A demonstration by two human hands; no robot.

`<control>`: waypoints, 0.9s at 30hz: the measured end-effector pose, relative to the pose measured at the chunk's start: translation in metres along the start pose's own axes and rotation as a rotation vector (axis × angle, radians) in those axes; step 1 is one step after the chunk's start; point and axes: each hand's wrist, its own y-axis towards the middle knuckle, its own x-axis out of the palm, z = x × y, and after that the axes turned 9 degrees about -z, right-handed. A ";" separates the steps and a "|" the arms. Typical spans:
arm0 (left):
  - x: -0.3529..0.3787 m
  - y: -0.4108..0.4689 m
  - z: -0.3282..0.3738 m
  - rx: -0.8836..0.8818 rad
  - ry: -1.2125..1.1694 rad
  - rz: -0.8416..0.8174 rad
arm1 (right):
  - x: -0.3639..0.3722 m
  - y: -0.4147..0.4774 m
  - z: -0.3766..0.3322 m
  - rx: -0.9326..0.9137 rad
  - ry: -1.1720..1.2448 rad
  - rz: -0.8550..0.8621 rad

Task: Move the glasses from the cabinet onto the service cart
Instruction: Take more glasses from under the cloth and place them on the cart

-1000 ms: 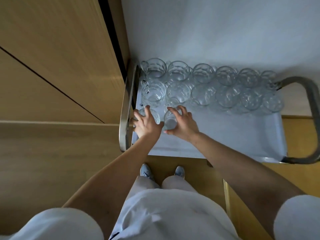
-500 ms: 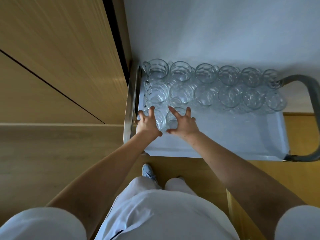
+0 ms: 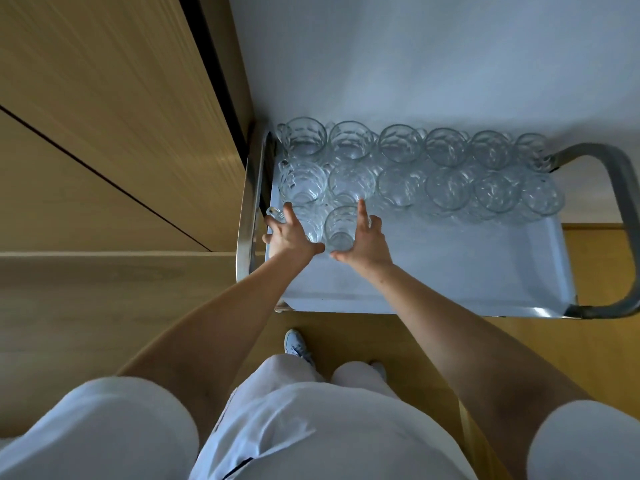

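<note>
On the service cart (image 3: 450,271) | two glasses (image 3: 341,226) now set down, third row begun | left hand (image 3: 291,235), right hand (image 3: 365,242): grip released, fingers splayed

A pale, evenly lit wall (image 3: 415,57) rises ahead of me; a light wooden cabinet (image 3: 104,98) with a dark seam fills my left, and warm wooden floor (image 3: 595,265) lies underfoot.

Dim, cool light is falling from twelve o'clock; cart rail (image 3: 246,216) is glinting at nine; edges are bowing.
</note>
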 end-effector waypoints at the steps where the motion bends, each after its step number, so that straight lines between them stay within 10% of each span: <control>1: 0.000 0.001 0.000 0.001 -0.013 0.010 | 0.001 0.000 -0.001 0.003 0.016 -0.005; 27: -0.004 0.004 -0.007 0.050 -0.012 0.009 | -0.024 -0.010 0.031 0.060 0.155 -0.227</control>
